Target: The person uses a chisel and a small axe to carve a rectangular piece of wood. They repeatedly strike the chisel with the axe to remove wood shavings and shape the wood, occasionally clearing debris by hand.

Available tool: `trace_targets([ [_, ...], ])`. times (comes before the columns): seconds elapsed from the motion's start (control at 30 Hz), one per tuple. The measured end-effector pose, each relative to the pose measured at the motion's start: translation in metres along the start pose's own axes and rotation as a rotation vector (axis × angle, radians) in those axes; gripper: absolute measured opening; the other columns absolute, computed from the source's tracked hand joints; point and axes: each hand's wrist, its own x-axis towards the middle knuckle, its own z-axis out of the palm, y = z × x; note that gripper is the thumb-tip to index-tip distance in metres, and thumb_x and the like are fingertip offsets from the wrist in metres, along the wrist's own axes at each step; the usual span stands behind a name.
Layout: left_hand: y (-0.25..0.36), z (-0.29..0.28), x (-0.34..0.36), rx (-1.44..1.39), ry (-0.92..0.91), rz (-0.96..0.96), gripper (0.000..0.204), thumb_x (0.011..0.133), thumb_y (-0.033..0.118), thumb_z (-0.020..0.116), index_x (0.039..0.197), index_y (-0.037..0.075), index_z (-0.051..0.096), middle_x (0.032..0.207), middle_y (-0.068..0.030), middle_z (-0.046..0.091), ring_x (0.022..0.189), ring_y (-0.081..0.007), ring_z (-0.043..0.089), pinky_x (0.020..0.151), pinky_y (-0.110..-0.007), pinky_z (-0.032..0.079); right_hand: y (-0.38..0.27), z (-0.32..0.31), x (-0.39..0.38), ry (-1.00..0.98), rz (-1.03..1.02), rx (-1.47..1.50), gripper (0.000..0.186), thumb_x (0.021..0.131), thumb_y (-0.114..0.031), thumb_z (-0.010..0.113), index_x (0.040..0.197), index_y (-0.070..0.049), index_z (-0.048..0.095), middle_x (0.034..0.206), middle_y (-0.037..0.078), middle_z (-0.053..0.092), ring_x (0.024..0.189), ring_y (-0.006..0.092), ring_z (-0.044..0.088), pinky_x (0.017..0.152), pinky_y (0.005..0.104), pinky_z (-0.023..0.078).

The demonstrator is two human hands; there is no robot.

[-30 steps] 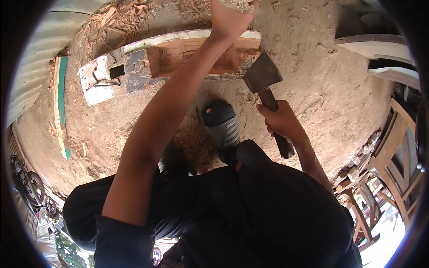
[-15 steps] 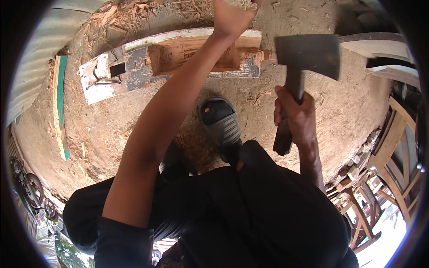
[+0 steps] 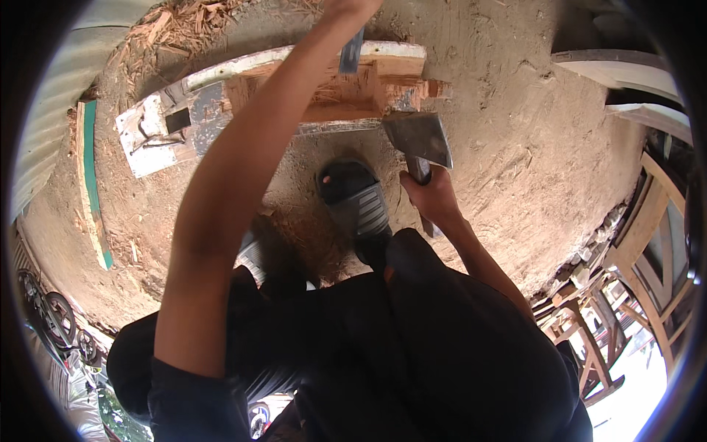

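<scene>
At the top edge my left hand (image 3: 347, 10), partly cut off, grips a flat metal chisel (image 3: 350, 53), its blade pointing down over the hollowed recess of a weathered wooden block (image 3: 211, 110). The block lies on the dirt, with white and grey flaking paint, raw orange wood in the cavity and a small square hole at its left part. My right hand (image 3: 431, 193) is closed round the handle of a broad-headed axe (image 3: 416, 136), held up just right of my dark sandal (image 3: 349, 193), its head near the block's lower right end.
Wood shavings (image 3: 166, 29) lie behind the block. A green-painted plank (image 3: 93, 180) lies at left beside a corrugated sheet (image 3: 51, 103). Curved wooden pieces (image 3: 615, 74) and wooden frames (image 3: 637, 236) stand at right, and two-wheeled vehicles (image 3: 55, 317) at lower left.
The axe swung up and right, and is now lower and further left, nearer the block. My left hand has shifted left and up, showing the chisel's blade below it.
</scene>
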Motion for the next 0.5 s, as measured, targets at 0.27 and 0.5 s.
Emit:
trace_targets([
  [0.27,0.053,-0.057,0.017,-0.142,-0.076,0.177,0.017,0.084,0.013,0.067,0.073,0.002,0.060,0.057,0.0008,0.051,0.046,-0.0114,0.045,0.041,-0.031,0.031,-0.014,0.008,-0.003,0.075,-0.144,-0.015,0.025,0.082,-0.018,0.066,0.083,0.006,0.061,0.059,0.011,0.058,0.054,0.0169,0.060,0.051,0.0360,0.045],
  [0.5,-0.024,-0.060,-0.008,-0.569,-0.284,-0.024,0.019,0.086,0.011,0.068,0.099,0.002,0.059,0.087,-0.0046,0.060,0.075,-0.0176,0.057,0.069,-0.028,0.049,0.002,0.014,0.003,-0.044,-0.009,0.179,0.028,0.087,-0.013,0.065,0.065,-0.004,0.052,0.051,0.003,0.050,0.041,0.0102,0.048,0.041,0.0285,0.037],
])
